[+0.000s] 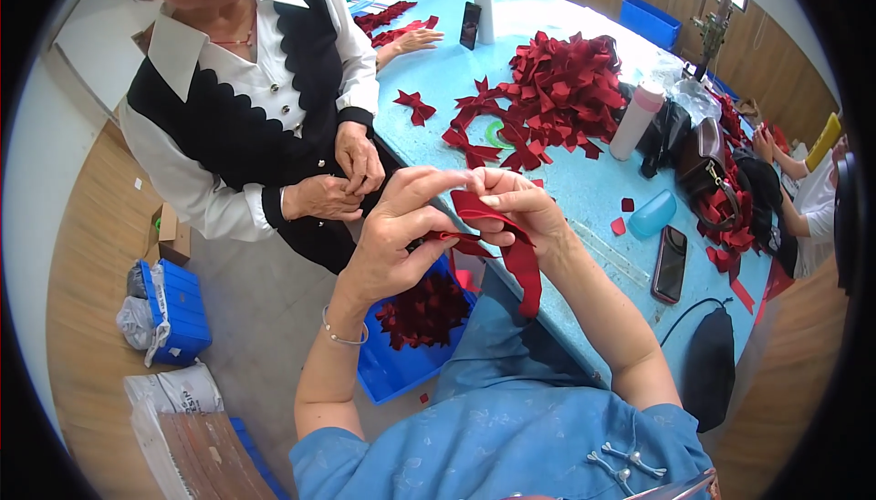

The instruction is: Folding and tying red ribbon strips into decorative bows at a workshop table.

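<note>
A dark red ribbon (522, 276), folded into a loop with one tail hanging down, is stretched between my hands above the table's near edge. My right hand (525, 208) pinches the loop between thumb and fingers. Lower down, my left hand (401, 231) has its thumb and a finger closed on the other end of the ribbon; its upper fingers reach toward my right fingertips. A big heap of red ribbon bows (566, 89) lies farther off on the light blue table (584, 194), with a single bow (415, 108) apart from it at the left.
A person (242, 89) stands close at my left, hands together. Right of my hands lie a phone (670, 265), teal case (652, 214), pink-capped bottle (637, 119) and brown handbag (703, 158). Below, a blue crate (383, 380) holds dark red bows. Other people work at the far right.
</note>
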Demonstrator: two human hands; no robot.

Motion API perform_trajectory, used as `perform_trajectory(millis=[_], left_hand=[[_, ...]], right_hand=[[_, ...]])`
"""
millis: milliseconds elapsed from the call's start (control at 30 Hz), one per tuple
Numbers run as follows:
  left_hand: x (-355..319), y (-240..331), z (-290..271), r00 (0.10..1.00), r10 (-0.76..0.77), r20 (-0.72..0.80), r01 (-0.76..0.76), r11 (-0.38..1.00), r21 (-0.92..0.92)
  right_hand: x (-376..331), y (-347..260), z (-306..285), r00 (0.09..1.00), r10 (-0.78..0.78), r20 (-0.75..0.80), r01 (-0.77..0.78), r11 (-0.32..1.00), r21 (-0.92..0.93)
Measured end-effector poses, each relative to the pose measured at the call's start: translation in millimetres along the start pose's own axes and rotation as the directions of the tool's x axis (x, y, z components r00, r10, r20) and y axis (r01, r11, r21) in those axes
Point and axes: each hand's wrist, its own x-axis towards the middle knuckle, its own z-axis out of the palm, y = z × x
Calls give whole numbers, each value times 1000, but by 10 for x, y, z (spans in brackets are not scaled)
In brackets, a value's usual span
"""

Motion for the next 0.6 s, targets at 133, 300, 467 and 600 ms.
perform_trajectory(millis=[133,300,467,600], left_hand=[[8,-31,24,996,57,72,-57,998,-5],[-88,-56,125,995,-87,46,93,983,-156],[-180,-182,122,964,-251,83,264,936,-232],[-291,-250,165,915,-390,106,386,765,-515]], right_hand=[[-42,62,-103,993,100,58,-101,995,20],[-99,40,-186,978,192,86,-183,978,-103],[-260,-14,-262,995,97,-14,-98,966,-240],[-431,-57,-324,968,4,250,138,826,-546]])
